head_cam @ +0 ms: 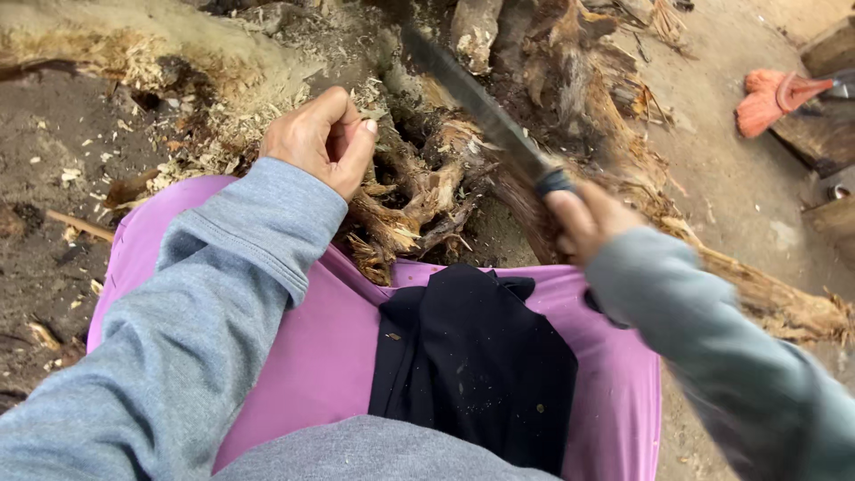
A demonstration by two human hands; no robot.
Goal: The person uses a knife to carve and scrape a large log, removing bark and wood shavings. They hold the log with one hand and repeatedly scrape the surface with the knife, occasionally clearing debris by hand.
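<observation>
The right hand is clenched round the handle of a long knife, blade over the splintered tree stump; the left hand, fingers loosely curled and holding nothing, rests beside the stump above the purple-clad knees

Soft, even daylight with faint shadows; the right hand and blade look motion-blurred.
</observation>
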